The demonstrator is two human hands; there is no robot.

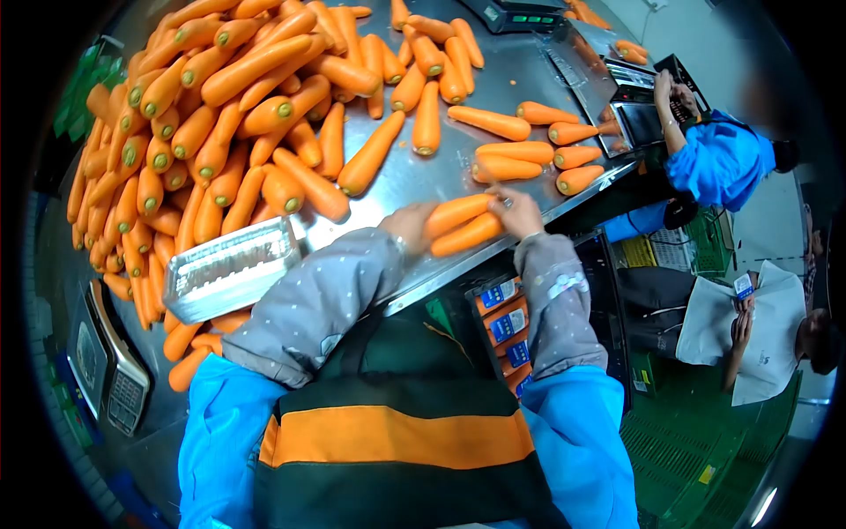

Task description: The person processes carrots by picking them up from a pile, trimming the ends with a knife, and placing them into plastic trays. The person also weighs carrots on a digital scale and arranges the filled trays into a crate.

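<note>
1. Carrots come first: you hold a pair (458,212) between your hands, side by side and touching, low over the table (414,181) near its front edge, right before your chest.
2. Your left hand (407,225) is cupped over one end of the pair, and your right hand (515,212) grips the other end with bent fingers. Both hands are grasping and neither is free.
3. Judging by that grip, press evenly from both ends so the two carrots lie parallel. The nearer one sits closest to the edge and looks the likelier to slip toward your apron.
4. The carrots look smooth and tapered, so a hold with the full length of your fingers should serve better than fingertips alone.
5. Left of your left hand, just beside your sleeve, lies a tray (231,269), tilted against the heap. You cannot tell from here whether anything is in it.
6. Beyond and left of your left hand rises the pile (220,115), and its nearest carrots lie close to your knuckles. A careless elbow could set them rolling.
7. Beyond your right hand lie loose carrots (515,159), spread apart with bare steel between them.
8. Below your right forearm, under the table, stand boxes (504,322) with blue labels.
9. Far left of your left elbow sits a scale (110,375) at the table's rim.
10. Well to the right of your right hand a co-worker (718,163) in blue works at a machine, hands well apart from yours. A person in white (758,326) is lower down on that side.
</note>
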